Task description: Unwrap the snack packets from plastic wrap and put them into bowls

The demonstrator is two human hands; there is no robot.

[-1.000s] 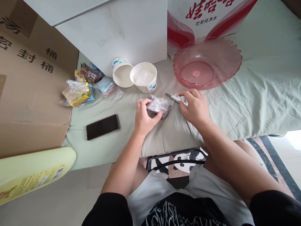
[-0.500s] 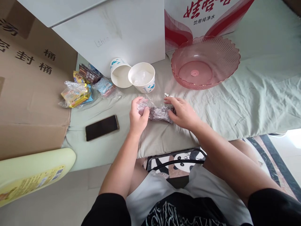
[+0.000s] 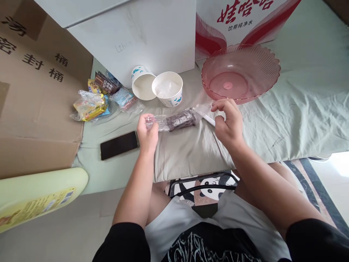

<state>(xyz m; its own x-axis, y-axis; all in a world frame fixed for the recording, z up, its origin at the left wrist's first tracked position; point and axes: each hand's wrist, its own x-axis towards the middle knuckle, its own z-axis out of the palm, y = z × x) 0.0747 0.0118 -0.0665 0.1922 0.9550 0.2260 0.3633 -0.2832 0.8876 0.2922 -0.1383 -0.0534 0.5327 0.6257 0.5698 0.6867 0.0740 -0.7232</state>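
Note:
Between my hands lies a dark brown snack packet (image 3: 181,120) in clear plastic wrap (image 3: 163,124), low over the cloth. My left hand (image 3: 147,133) is closed on the bunched left end of that wrap. Thumb and fingers of my right hand (image 3: 229,122) curl in a pinch on the stretched right end, whose edge is hard to see. A thin white strip-like tool (image 3: 206,117) with a narrow tip passes under the wrap, its far end hidden by my right hand. Just beyond the packet stands a white paper cup (image 3: 174,100) with clear plastic inside.
Another paper cup (image 3: 137,74) lies tipped beside the first. A pink ribbed bowl (image 3: 261,85) stands at the back right, before white boxes. Snack packets (image 3: 94,107) and a phone (image 3: 119,145) lie left, near a cardboard box (image 3: 40,120). The cloth's front edge is close to my knees.
My hands have moved apart, the left one leftward and the right one rightward. The wrap is now drawn out between them, and the brown packet and white tool show more.

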